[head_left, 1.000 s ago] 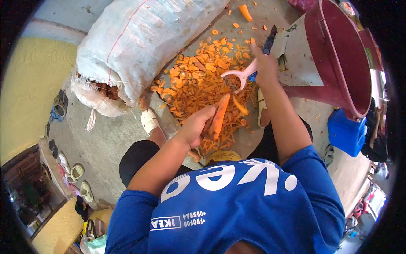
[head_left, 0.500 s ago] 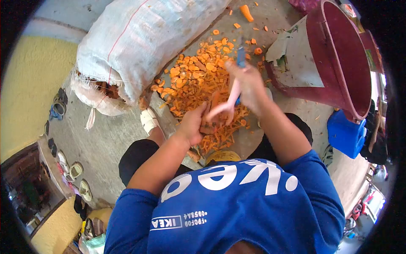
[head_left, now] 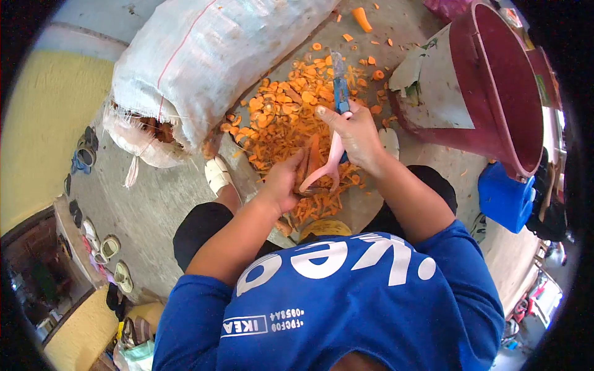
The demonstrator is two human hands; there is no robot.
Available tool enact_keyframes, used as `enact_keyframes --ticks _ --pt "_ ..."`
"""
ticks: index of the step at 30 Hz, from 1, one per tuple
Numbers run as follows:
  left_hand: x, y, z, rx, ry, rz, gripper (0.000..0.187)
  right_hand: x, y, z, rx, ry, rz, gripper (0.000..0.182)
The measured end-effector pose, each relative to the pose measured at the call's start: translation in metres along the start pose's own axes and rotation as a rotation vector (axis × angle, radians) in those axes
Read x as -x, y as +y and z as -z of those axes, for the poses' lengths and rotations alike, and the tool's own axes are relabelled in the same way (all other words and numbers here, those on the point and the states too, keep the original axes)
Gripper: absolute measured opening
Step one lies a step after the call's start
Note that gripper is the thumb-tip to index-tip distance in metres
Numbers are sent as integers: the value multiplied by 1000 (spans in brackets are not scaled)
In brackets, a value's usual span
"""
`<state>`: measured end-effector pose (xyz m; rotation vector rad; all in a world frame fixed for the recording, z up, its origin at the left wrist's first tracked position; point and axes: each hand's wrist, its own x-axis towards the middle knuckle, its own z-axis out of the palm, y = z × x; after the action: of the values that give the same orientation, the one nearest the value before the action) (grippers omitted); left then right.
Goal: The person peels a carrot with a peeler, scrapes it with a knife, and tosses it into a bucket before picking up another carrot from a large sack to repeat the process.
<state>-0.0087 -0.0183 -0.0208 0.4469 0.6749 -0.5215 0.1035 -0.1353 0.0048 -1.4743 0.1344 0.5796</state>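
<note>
A tapered carrot [head_left: 314, 154], rough brown in places and orange in others, is held by the left hand [head_left: 284, 183] just above a heap of carrot shavings [head_left: 297, 133]; the grip is closed around its side. By the right hand [head_left: 362, 137] a smooth pink Y-shaped peeler [head_left: 336, 151] is gripped, the fingers being curled about its handle, and its forked head is laid over the lower part of the carrot. In the same closed grip a slim knife-like tool [head_left: 341, 89] with a blue handle is held, its dull, stained end pointed away from the body. The heap is formed of thin, curled orange strips, with round, flat carrot slices [head_left: 270, 105] scattered along its far side, all spread on a grey concrete floor [head_left: 158, 204]. Farther off, a thick carrot piece [head_left: 361, 20] is seen lying on its own. At the left a bulging sack [head_left: 210, 59] of white woven plastic, marked by a thin red line, is laid on its side; brownish-orange roots are seen through its frayed mouth. At the right a maroon plastic bucket [head_left: 433, 127] is partly covered by a torn pale sheet; its bottom cannot be made out. Beside it a boxy blue jerrycan [head_left: 504, 196] is placed, its contents hidden.
</note>
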Motion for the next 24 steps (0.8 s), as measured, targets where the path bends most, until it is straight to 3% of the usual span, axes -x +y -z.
enact_keyframes --ticks 2,3,7,10,12,13,16,19,24 --pt "-9 -6 26 -55 -169 24 28 -10 9 7 76 99 34 24" --pt "-3 -8 5 -105 51 -29 27 -31 15 21 69 202 58 25" --pt "0 -9 1 -41 97 16 27 -51 5 42 -160 395 37 27" --pt "1 0 1 -54 104 -14 28 -11 -3 9 -92 32 -85 25" --pt "5 1 -11 -8 104 -10 28 -1 7 1 50 -80 25 25" --pt "1 0 12 -99 -141 35 29 -7 9 2 -16 -28 -32 26" --pt "-2 -6 4 -119 52 -22 28 -46 21 31 -81 189 -37 27" --pt "4 -7 -9 -65 68 1 30 -60 2 49 -144 504 -9 24" --pt "0 1 16 -30 -61 46 31 -14 1 7 -159 130 -80 25"
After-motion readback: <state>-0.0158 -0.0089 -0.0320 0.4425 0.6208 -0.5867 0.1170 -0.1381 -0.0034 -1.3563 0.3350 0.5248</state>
